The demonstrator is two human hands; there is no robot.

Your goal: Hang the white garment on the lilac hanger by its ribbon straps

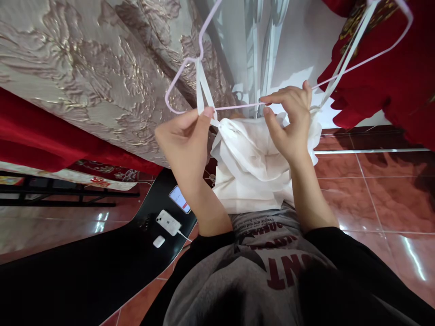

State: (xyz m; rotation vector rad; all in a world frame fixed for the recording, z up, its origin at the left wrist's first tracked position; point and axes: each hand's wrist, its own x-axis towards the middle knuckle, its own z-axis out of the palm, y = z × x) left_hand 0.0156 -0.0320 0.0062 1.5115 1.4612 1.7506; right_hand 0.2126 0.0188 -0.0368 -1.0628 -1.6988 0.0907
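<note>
A pale pink hanger hangs in front of me, with a white strap looped over its left side and another white strap over its right. Both straps run down to a white, ruffled cloth garment below the hanger's bar. My left hand is closed, thumb and fingers pinching the left strap near the garment's edge. At the bar, my right hand has its index finger and thumb on either side of the hanger, the other fingers curled loosely. A small dark metal bit shows at that fingertip; its kind is unclear.
Embossed beige fabric hangs at the left, red garments at the right. On a black bench lie a white phone with a cable, a lit phone and a white case. Red tiles cover the floor.
</note>
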